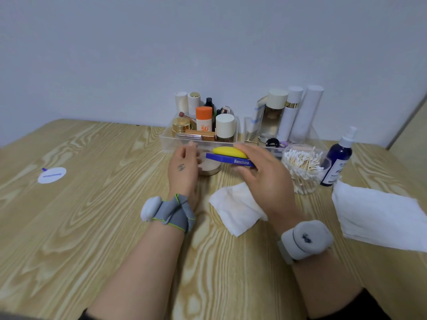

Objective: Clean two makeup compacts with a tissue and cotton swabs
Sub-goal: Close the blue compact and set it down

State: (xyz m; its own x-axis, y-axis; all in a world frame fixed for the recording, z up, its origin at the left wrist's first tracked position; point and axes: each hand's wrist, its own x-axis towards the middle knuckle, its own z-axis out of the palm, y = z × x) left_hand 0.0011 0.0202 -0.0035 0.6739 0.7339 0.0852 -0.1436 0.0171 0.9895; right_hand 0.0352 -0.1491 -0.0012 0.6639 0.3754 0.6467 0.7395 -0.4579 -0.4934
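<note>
Nearest, a crumpled tissue (233, 209) lies flat on the tabletop (92, 227), just below the right hand (265, 179). That hand's fingers (245, 147) grip the blue compact (231, 160) at its right end and hold it clear of the tabletop, with a yellow puff (227, 152) on top. The compact's flat body runs left to right, its free end pointing toward the left hand (183, 167). The left fingers are loosely curved beside the beige compact (211, 168), which rests on the tabletop; I cannot tell whether they grip it. The tissue is closer to the occupied right hand. Cotton swabs (302, 165) stand farther right.
</note>
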